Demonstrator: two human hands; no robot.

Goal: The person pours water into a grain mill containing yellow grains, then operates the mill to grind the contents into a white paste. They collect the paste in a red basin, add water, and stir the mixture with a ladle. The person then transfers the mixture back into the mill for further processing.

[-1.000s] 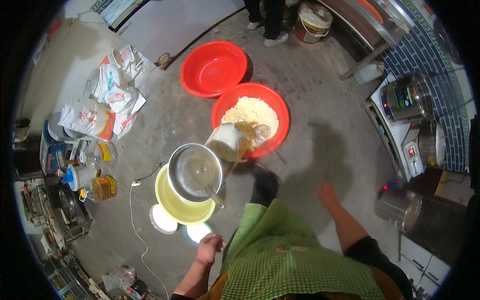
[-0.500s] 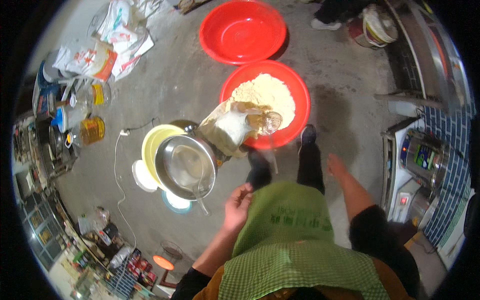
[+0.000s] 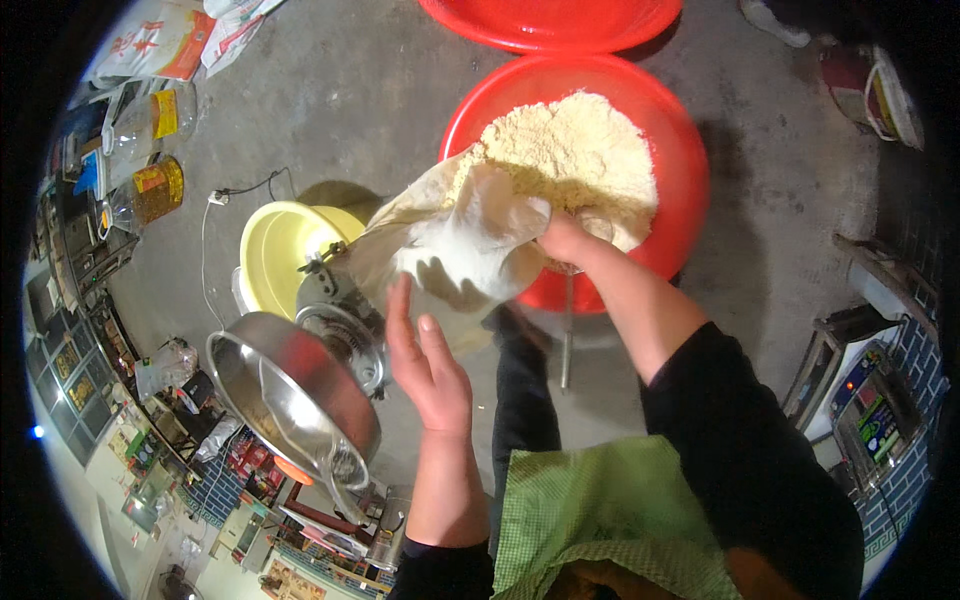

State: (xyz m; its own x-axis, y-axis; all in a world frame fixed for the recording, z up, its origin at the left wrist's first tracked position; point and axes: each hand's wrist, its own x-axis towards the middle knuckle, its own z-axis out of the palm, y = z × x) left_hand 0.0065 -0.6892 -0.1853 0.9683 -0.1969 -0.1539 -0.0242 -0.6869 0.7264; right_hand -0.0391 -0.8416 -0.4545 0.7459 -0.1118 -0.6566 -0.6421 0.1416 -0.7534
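Note:
A pale bag [image 3: 450, 245] lies with its mouth over the near left rim of a red basin [image 3: 685, 190], which holds a heap of cream-coloured flour [image 3: 575, 145]. My right hand [image 3: 566, 238] reaches over the basin's near edge, its fingers closed on the edge of the bag's mouth and partly hidden. Close beside that hand, a clear scoop [image 3: 597, 224] rests in the flour, with a long thin handle pointing back toward me. My left hand [image 3: 428, 375] is open, fingers stretched out just short of the bag's near side, holding nothing.
Left of my left hand, a steel bowl [image 3: 290, 395] with a clear ladle [image 3: 345, 470] sits beside a metal device [image 3: 345, 335]. Behind it is a yellow tub [image 3: 275, 255]. A second red basin [image 3: 550, 25] lies beyond; oil jugs [image 3: 158, 190] and a white cord [image 3: 204, 260] are at left.
My right hand has swung from beside my leg to the bag's mouth. My left hand has opened and moved forward toward the bag. My view has come closer to the basin.

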